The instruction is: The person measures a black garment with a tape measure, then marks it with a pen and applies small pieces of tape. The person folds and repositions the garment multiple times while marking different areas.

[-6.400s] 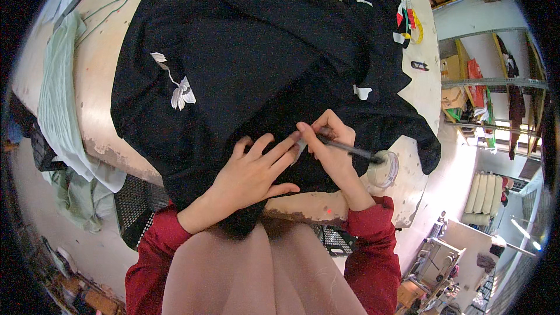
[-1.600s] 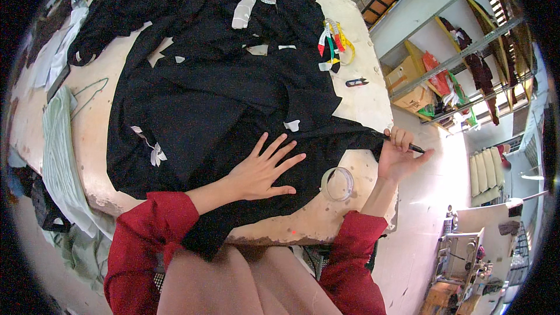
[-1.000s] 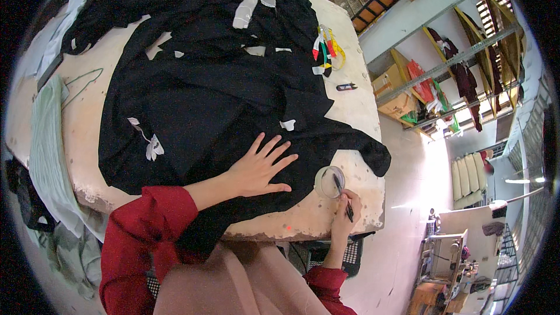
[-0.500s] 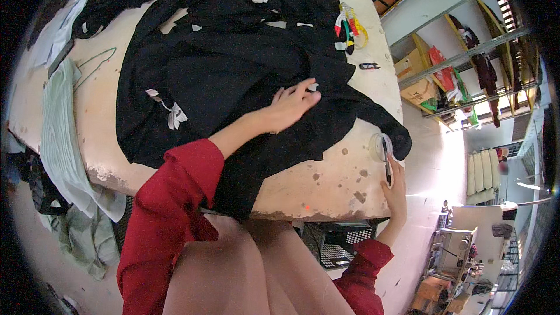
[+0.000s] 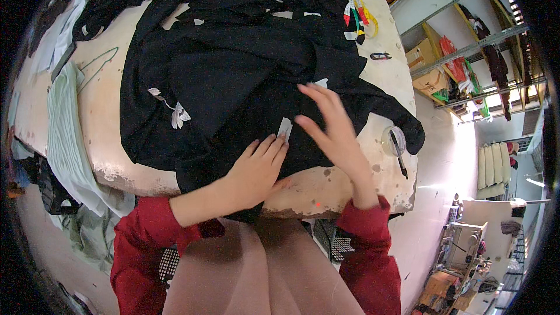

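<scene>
A spread of black fabric (image 5: 245, 70) covers much of the pale worktable (image 5: 326, 181). Near its front edge my left hand (image 5: 256, 169) lies flat on the cloth, fingers stretched out, with the fingertips touching a small white label (image 5: 286, 128). My right hand (image 5: 335, 131), a little blurred, is over the cloth to the right with thumb and fingers apart and nothing between them. Close to its fingertips is another white piece (image 5: 319, 83). A black pen (image 5: 399, 154) leans on a clear round roll (image 5: 389, 142) at the right, apart from both hands.
Thread snips (image 5: 381, 56) and a yellow measuring tape (image 5: 371, 23) lie along the table's right side. White scraps (image 5: 179, 116) rest on the cloth. Pale green fabric (image 5: 73, 122) hangs over the left edge. Shelves with a cardboard box (image 5: 424, 64) stand at the right.
My right hand has left the pen and roll and moved left over the fabric. My left hand has come down nearer the front edge, and a white label shows at its fingertips.
</scene>
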The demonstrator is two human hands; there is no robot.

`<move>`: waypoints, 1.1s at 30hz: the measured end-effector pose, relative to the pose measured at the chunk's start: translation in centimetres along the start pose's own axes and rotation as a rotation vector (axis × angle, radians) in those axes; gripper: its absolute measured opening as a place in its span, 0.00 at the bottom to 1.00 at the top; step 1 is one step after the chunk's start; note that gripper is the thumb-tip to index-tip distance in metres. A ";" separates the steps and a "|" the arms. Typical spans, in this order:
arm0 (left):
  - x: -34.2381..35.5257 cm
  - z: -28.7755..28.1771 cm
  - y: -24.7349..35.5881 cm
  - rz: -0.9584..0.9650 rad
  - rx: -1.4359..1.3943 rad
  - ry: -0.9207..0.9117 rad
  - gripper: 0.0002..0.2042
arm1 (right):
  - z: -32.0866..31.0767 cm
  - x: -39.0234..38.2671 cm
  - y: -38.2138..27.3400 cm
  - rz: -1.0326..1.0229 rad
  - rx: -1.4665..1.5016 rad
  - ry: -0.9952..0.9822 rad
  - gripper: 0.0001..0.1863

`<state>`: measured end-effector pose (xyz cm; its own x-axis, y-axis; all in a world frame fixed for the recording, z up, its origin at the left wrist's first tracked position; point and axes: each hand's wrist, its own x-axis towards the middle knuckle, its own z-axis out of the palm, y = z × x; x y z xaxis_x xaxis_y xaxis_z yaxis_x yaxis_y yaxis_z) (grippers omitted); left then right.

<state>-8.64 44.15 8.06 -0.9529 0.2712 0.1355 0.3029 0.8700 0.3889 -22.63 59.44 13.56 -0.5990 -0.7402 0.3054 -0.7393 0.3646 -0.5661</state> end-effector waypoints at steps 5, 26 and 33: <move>-1.9 0.9 0.4 -0.009 0.030 -0.054 0.39 | 6.4 1.7 5.9 -0.082 -0.501 -0.006 0.46; -2.8 1.8 1.1 -0.120 0.019 0.012 0.29 | 6.5 11.7 1.4 -0.180 -0.099 0.608 0.11; -2.5 1.9 1.0 -0.085 0.016 0.060 0.27 | 8.2 9.2 3.4 -0.142 -0.111 0.439 0.11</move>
<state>-5.93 45.10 6.36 -0.9725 0.1719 0.1571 0.2208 0.8952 0.3871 -28.14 49.20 8.18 -0.5457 -0.4868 0.6820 -0.8371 0.3529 -0.4179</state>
